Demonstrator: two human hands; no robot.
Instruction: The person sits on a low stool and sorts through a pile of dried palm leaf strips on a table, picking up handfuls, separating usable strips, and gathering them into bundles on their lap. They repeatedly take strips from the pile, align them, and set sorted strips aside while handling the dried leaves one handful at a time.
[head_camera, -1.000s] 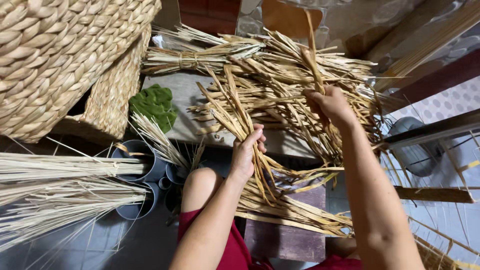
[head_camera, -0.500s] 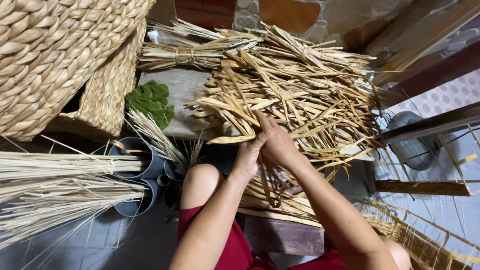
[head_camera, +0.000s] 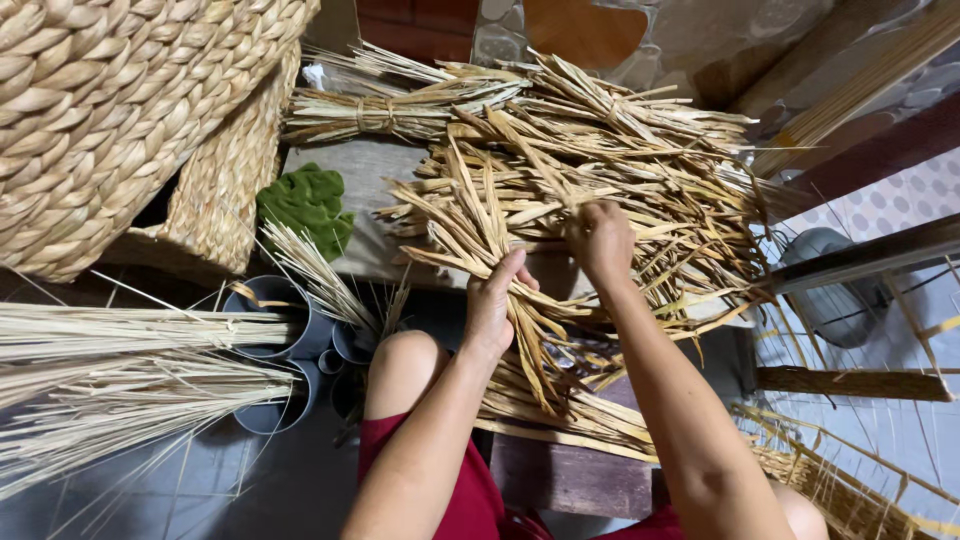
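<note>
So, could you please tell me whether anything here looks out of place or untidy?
Nothing looks damaged or spilled. The left hand grips a bunch of dried leaf strips, and the right hand reaches into the loose heap, which lies jumbled. A green cloth sits crumpled beside a woven basket.

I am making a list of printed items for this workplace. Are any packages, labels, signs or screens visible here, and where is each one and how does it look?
None is in view: no package, label, sign or screen.
The left hand and right hand handle loose dried leaf strips.
Beside them stand woven baskets, a green cloth and grey tubes.
</note>
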